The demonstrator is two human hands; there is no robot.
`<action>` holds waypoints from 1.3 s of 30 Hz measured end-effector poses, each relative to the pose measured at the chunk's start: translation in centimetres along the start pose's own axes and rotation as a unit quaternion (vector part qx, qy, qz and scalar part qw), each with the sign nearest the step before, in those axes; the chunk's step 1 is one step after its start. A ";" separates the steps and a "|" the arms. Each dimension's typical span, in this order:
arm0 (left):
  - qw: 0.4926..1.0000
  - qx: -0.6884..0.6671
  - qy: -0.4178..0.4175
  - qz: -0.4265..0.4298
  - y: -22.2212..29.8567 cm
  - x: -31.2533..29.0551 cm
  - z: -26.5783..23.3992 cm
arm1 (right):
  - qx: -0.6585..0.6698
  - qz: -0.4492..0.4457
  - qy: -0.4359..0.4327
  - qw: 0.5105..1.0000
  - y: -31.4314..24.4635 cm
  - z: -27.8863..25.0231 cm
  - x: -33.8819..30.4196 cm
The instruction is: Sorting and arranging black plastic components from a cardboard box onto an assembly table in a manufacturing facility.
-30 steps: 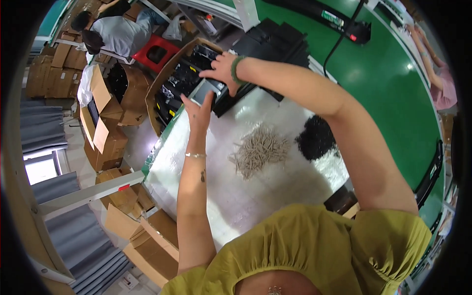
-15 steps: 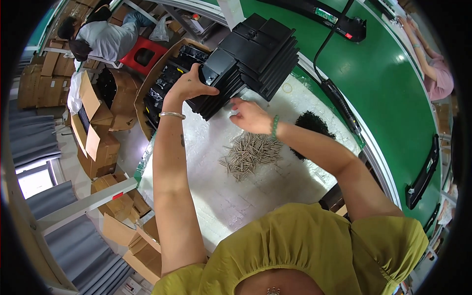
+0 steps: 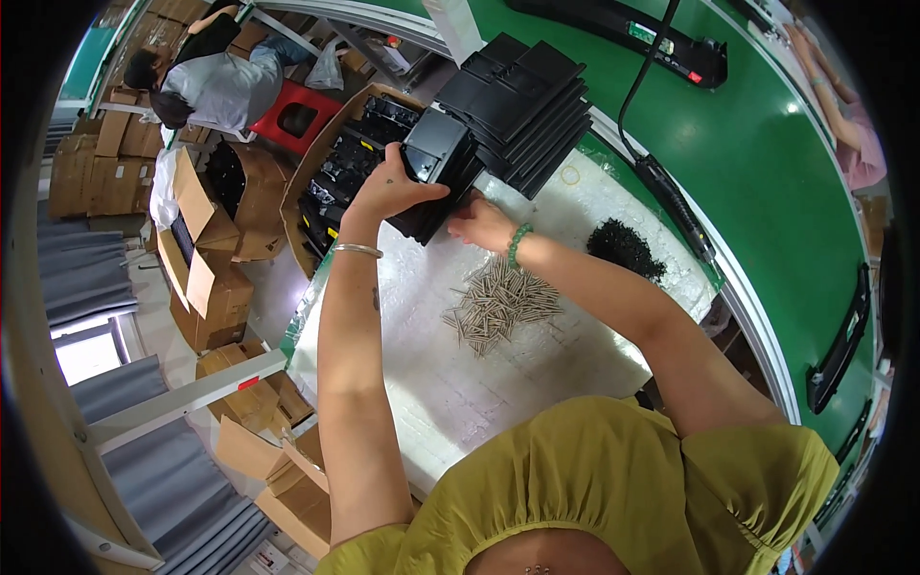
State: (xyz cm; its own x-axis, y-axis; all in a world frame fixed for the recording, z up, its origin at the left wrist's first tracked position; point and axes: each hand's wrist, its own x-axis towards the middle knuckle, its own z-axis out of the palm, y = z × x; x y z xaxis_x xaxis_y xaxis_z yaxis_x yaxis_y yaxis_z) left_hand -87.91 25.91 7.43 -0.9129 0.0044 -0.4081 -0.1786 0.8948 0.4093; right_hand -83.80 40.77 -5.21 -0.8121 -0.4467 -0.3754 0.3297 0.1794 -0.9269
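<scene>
Both of my hands are at a small stack of black plastic panels [image 3: 437, 144] at the far left of the white foam-topped table. My left hand [image 3: 391, 192] clasps its left and near side, the thumb stretched across the front. My right hand [image 3: 484, 227] has its fingers curled against the lower right side of the same stack; the fingertips are partly hidden. Right behind stands a taller stack of black panels [image 3: 513, 86]. Nearer to me lies a loose heap of thin metal pins [image 3: 503, 305], with a pile of small black pieces [image 3: 625, 251] to its right.
An open carton [image 3: 297, 192] of black parts adjoins the table's left edge. A black corded tool [image 3: 671, 201] lies along the right edge, beside a green surface [image 3: 757, 163] with long black housings [image 3: 632, 34]. More cartons [image 3: 216, 287] and a seated person [image 3: 220, 86] are left.
My right hand has moved in against the near stack, its fingers curling more. The near stack has shifted slightly toward me. The whole view has moved a little.
</scene>
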 end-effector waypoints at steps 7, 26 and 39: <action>0.997 0.006 0.037 0.074 -0.6 0.1 1.5 | 0.027 0.008 -0.001 1.000 0.8 -2.3 -5.0; 0.875 -0.040 0.459 -0.150 -0.8 -50.9 14.9 | -0.048 -0.054 -0.156 0.985 -1.6 -6.1 -21.6; 0.788 0.015 0.451 -0.419 -8.6 -65.5 30.2 | -0.317 -0.409 -0.443 0.732 -5.2 24.3 -37.9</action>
State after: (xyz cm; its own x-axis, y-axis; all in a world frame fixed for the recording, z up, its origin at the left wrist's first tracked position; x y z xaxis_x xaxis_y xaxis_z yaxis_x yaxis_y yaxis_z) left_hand -15.44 31.39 5.98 -0.3714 -0.9006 0.2258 -0.8608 0.4252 0.2797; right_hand -43.01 35.53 13.85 0.1116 -0.9748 0.1933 -0.6103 -0.2208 -0.7608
